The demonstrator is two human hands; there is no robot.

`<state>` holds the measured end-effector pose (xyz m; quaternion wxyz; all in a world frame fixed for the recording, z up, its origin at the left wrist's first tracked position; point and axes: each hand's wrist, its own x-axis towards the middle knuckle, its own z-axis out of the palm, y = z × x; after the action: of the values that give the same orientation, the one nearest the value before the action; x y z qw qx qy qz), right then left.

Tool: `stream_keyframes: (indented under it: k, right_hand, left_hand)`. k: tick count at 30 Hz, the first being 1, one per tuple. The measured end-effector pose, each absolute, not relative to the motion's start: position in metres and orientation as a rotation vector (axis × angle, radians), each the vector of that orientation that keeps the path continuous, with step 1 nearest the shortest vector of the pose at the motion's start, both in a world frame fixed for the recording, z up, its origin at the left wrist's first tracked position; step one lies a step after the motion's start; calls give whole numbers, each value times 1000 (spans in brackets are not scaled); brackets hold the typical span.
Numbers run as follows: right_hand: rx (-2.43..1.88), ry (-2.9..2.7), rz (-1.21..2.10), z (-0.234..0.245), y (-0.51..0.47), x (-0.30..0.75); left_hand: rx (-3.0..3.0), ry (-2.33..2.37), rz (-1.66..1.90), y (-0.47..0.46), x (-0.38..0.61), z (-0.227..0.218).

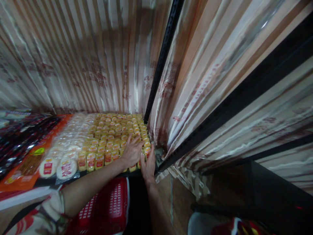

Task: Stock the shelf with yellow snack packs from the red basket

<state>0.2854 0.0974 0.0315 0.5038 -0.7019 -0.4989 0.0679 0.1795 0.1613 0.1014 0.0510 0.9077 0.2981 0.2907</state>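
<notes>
My left hand (132, 150) lies palm down on rows of small yellow snack packets (114, 133) laid out on a shelf, fingers stretched over the packets near the right end. My right hand (148, 164) is just beside it at the shelf's front right corner, fingers pointing up along the edge packets and pressed against them. Whether either hand grips a packet is hidden.
Round white packets with red labels (64, 153) lie left of the yellow ones, then orange (26, 166) and dark packets (17, 137). Striped shiny curtains (85, 58) hang behind and to the right, with black metal shelf posts (161, 62). A red plastic basket (107, 205) sits below my arms.
</notes>
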Motion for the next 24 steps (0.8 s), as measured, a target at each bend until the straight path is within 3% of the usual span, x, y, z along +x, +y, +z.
stream_keyframes:
  k: [16, 19, 24]
  right_hand:
    - [-1740, -1176, 66, 32, 109, 283]
    - [-1757, -1177, 71, 32, 109, 281]
    - [-1753, -1173, 36, 35, 109, 277]
  left_hand:
    - [2868, 781, 1093, 119, 160, 107]
    - [2859, 663, 1225, 86, 144, 91]
    - [2693, 1003, 1194, 48, 118, 45]
